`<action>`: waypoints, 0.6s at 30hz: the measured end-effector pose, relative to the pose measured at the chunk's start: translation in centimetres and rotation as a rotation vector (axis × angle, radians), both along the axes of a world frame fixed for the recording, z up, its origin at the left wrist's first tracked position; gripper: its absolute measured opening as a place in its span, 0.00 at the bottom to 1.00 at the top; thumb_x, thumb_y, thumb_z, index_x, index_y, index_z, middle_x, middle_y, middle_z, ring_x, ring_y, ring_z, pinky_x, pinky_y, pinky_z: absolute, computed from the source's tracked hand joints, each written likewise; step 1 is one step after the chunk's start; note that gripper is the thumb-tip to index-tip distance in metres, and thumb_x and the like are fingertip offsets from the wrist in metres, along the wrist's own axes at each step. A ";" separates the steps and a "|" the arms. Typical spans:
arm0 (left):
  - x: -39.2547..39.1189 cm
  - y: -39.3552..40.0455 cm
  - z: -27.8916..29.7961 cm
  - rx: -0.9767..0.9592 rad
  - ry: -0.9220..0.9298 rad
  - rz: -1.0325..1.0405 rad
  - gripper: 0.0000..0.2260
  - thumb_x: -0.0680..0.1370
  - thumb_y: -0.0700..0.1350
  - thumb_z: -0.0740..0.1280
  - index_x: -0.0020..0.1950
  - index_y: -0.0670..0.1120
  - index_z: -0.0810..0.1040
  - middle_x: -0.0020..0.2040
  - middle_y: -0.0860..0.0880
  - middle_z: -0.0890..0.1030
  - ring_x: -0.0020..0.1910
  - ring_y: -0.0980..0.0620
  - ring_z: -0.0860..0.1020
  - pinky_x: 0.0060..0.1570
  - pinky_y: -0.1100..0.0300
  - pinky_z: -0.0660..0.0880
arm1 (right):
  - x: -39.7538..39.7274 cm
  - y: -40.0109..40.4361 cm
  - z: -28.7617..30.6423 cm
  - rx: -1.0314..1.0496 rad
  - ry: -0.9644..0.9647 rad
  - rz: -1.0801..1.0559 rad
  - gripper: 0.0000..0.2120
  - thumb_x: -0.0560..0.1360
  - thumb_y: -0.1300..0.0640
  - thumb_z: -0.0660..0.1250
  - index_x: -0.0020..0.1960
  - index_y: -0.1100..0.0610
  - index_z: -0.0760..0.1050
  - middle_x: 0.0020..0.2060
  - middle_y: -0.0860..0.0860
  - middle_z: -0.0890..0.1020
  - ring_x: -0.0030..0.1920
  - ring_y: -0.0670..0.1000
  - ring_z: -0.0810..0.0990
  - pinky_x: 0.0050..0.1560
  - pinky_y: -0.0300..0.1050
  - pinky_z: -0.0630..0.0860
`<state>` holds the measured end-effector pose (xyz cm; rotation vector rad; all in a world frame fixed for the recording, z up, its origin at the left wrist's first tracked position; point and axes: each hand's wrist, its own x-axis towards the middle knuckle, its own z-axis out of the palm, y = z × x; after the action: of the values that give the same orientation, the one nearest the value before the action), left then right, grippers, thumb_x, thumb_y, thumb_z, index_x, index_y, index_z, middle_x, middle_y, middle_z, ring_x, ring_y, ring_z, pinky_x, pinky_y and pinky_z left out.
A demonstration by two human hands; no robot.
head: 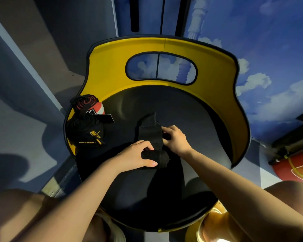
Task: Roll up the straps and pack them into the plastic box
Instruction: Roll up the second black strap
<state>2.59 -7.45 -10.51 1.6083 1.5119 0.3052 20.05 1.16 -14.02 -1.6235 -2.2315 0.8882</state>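
Because the black strap (150, 131) is only partly wound, both hands work it on the chair seat (191, 119).
Left hand (135, 157): fingers curled round the rolled end (154, 155), holding the coil tight.
Right hand (174, 137): fingers pinch the flat length, likely keeping it straight for rolling.
Finished rolls: 2, a red-and-black roll (89, 104) and a black roll (85, 128), parked at the seat's left edge.
Plastic box: not in view.
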 end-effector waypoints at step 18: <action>-0.3 0.9 -1.1 -0.038 -0.001 0.048 0.13 0.73 0.55 0.69 0.56 0.56 0.75 0.58 0.56 0.71 0.63 0.55 0.68 0.62 0.58 0.66 | -1.1 0.8 1.0 -0.075 0.158 -0.247 0.08 0.76 0.60 0.63 0.54 0.58 0.76 0.44 0.52 0.78 0.48 0.52 0.76 0.46 0.42 0.69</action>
<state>2.26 -6.52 -11.58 1.5437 1.5488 0.3017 18.97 1.92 -13.06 -1.7481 -1.8650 1.0025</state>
